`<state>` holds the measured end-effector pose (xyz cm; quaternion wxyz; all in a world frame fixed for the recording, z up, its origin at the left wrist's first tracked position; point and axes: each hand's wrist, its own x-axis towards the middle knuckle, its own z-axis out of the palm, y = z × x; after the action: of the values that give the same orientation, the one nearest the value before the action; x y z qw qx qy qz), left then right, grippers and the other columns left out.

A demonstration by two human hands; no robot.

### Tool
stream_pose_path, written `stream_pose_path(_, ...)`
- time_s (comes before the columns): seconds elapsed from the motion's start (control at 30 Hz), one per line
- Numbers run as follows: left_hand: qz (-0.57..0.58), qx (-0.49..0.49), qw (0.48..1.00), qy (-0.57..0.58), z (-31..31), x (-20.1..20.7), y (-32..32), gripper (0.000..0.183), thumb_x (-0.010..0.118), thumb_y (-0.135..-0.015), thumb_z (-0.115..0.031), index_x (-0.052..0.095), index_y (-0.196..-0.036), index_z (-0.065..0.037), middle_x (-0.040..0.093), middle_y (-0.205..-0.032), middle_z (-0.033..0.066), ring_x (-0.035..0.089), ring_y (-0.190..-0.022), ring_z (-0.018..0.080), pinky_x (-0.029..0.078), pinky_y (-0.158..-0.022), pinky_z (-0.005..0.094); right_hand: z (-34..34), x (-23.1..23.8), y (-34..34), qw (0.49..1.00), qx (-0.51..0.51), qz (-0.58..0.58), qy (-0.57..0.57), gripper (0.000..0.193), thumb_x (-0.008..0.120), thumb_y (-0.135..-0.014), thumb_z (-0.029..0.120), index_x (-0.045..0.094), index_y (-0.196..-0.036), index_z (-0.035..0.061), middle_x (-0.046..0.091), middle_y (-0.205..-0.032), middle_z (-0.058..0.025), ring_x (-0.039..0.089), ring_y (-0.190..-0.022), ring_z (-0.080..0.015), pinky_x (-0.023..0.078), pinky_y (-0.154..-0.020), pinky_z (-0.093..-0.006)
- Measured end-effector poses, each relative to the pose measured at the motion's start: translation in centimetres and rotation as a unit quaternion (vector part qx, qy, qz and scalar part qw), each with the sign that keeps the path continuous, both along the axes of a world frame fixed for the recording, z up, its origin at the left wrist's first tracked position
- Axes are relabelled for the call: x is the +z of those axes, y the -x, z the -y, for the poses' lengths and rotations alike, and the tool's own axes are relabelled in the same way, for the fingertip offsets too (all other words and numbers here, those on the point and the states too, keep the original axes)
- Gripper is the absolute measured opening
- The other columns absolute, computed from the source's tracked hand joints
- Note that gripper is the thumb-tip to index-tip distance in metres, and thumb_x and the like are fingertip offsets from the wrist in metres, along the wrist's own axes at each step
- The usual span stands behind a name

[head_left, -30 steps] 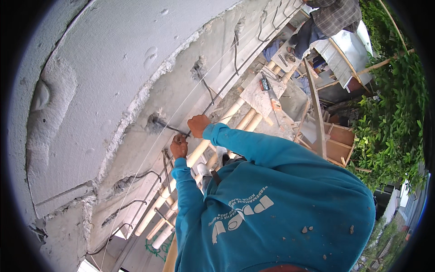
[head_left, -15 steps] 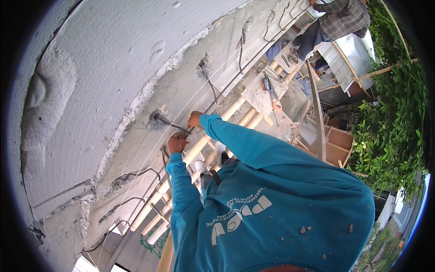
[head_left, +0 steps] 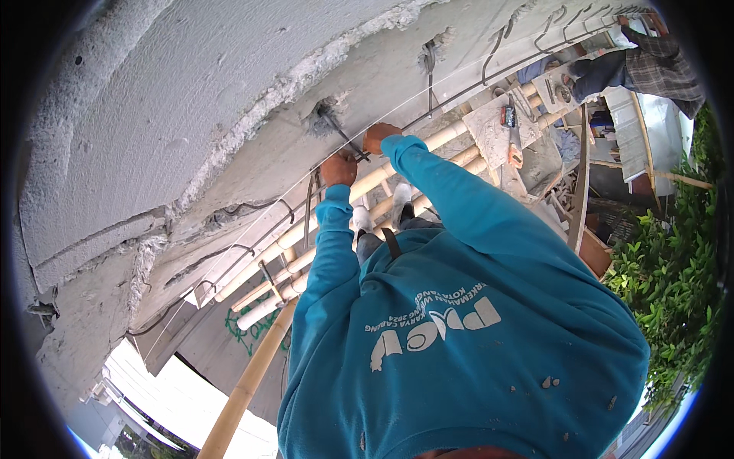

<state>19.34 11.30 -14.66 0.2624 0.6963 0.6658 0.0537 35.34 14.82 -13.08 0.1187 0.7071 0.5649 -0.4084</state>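
I look down my own teal sweatshirt at a rough grey concrete wall (head_left: 229, 92). A thin dark metal rod (head_left: 340, 134) slants out of a broken hole (head_left: 321, 116) in the wall. My left hand (head_left: 339, 168) is closed round the rod's lower end. My right hand (head_left: 378, 138) is a fist just to its right, gripping the same end where a thin taut wire (head_left: 459, 96) runs along the wall. Both sleeves reach up to the rod. My shoes (head_left: 378, 210) stand on pale bamboo poles below.
Bamboo scaffold poles (head_left: 306, 252) run along the wall, one (head_left: 245, 390) slanting up at lower left. A plank with tools (head_left: 505, 126) lies ahead. Another person in a checked shirt (head_left: 650, 69) works at top right. Green bushes (head_left: 673, 275) fill the right side.
The view has shifted, so hole and hands sit higher in the picture. Both hands have stayed on the rod, a little nearer the hole.
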Motion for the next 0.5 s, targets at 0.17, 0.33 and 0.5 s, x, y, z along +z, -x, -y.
stream_pose_path(0.17,0.059,0.032,0.997,0.032,0.7,2.1,0.5,0.027,0.066,-0.079,-0.033,0.072,-0.094,-0.012,0.071,-0.094,0.0151,0.068,-0.090,0.0330,0.053,-0.083,0.0422,0.1,1.0,0.8,1.000,0.012,0.008,-0.008,0.033,0.065,-0.078,0.028,0.071,-0.105,0.0099,0.067,-0.114,-0.0123,0.063,-0.108,-0.0299,0.051,-0.090,-0.0396)
stream_pose_path(0.33,0.218,0.012,0.976,0.006,2.1,2.2,1.5,0.023,0.070,-0.080,-0.023,0.070,-0.097,-0.006,0.071,-0.096,0.0124,0.069,-0.089,0.0293,0.053,-0.081,0.0364,0.0,0.9,0.2,0.999,0.039,-0.008,-0.009,0.032,0.063,-0.078,0.026,0.071,-0.104,0.0089,0.067,-0.112,-0.0137,0.064,-0.106,-0.0315,0.051,-0.088,-0.0401)
stream_pose_path(0.5,0.195,0.076,0.973,-0.098,2.5,1.1,0.6,0.022,0.069,-0.083,-0.023,0.070,-0.096,-0.005,0.071,-0.089,0.0144,0.069,-0.081,0.0299,0.053,-0.075,0.0373,-0.3,-1.6,0.0,0.994,0.108,0.004,-0.033,0.030,0.061,-0.078,0.023,0.071,-0.102,0.0074,0.068,-0.109,-0.0151,0.065,-0.104,-0.0326,0.051,-0.087,-0.0413)
